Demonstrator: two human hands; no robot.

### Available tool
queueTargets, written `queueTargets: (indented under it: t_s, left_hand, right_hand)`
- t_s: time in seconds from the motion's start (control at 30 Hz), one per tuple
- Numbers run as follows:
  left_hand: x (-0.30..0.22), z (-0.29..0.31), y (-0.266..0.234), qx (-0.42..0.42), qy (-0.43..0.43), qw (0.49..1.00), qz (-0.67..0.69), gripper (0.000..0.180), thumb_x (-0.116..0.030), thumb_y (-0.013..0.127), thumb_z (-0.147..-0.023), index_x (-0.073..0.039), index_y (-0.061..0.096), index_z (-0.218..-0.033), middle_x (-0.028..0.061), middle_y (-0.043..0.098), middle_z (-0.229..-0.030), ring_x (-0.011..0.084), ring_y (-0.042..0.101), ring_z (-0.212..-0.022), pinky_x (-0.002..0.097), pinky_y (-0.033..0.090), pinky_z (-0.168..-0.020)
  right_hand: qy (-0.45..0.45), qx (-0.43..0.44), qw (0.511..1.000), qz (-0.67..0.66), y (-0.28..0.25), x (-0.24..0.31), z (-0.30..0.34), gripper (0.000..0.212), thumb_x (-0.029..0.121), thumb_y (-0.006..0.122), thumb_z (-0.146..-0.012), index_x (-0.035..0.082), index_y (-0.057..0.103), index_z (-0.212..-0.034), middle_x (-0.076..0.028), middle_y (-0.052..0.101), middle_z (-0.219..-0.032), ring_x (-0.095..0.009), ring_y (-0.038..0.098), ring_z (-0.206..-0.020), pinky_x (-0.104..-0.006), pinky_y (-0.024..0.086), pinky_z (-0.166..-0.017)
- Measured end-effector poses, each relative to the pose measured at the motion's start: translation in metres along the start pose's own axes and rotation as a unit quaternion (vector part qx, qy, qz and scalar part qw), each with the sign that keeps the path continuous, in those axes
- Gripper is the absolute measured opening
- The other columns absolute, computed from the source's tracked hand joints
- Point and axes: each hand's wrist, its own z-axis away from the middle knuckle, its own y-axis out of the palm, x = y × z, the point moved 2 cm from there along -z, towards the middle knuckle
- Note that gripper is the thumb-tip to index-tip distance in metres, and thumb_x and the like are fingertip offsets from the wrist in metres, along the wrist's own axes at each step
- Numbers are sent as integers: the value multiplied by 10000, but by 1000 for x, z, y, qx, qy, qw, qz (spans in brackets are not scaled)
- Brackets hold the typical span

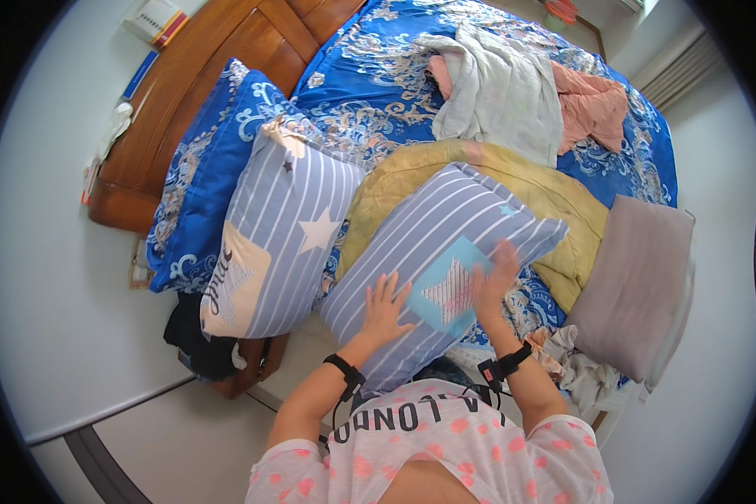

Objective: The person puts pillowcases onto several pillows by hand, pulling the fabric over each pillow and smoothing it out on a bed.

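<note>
A grey-blue pillow point(416, 218) with white stripes and a light-blue star patch lies slanted in front of me, its near end by my body. My left hand point(384, 311) rests on it with fingers spread, left of the patch. Over the patch's right side is my right hand point(494, 284), somewhat blurred, with its fingers stretched out; whether it touches the cloth I cannot tell. Both hands hold nothing. A second striped pillow point(290, 223) with a cream star leans to the left, against a blue patterned pillow point(202, 181). Under the near pillow spreads a yellow cloth point(554, 197).
The bed point(357, 84) has a blue patterned sheet and a wooden headboard point(185, 109). Pale and pink cloths point(504, 92) lie heaped at the far side. On the right is a mauve pillow point(634, 281), with crumpled cloths point(584, 370) nearby. A nightstand point(252, 365) stands lower left.
</note>
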Motion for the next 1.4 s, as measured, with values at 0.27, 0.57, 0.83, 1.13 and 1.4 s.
queueTargets:
  t_s: [0.27,0.57,0.83,1.13,1.4]
  left_hand:
    - [12,-13,83,255,258,932,0,929,-448,786,-683,-189,383,-1479,130,198,-1595,369,108,-1478,669,135,-1114]
    - [16,-99,80,165,228,960,-9,884,-510,758,-696,-222,420,-1460,122,215,-1590,353,102,-1480,671,44,-1120]
    - [38,-137,138,244,218,944,-33,914,-610,711,-702,-216,412,-1470,132,181,-1597,372,75,-1477,684,24,-1117]
    - [73,-164,203,288,190,938,-24,907,-632,696,-696,-180,451,-1442,115,228,-1580,360,152,-1454,674,59,-1119]
    - [86,-178,230,299,196,934,-17,920,-646,684,-701,-163,436,-1444,138,260,-1556,376,182,-1435,696,80,-1099]
  right_hand:
    - [85,357,910,194,60,-40,29,1012,491,831,-624,262,365,-1493,-151,126,-1608,-466,2,-1464,-793,144,-1003]
    - [98,146,978,111,63,-43,19,846,503,712,-767,243,370,-1497,-129,146,-1611,-433,69,-1469,-725,88,-1069]
    - [119,182,955,199,132,-104,35,709,586,564,-862,266,410,-1475,-90,137,-1618,-405,21,-1483,-722,39,-1078]
    - [121,176,958,192,195,-161,58,607,562,557,-876,290,477,-1413,-72,205,-1591,-419,87,-1460,-779,76,-1017]
    - [87,132,966,206,218,-189,64,584,542,568,-875,330,466,-1409,-61,187,-1592,-409,102,-1457,-793,89,-995]
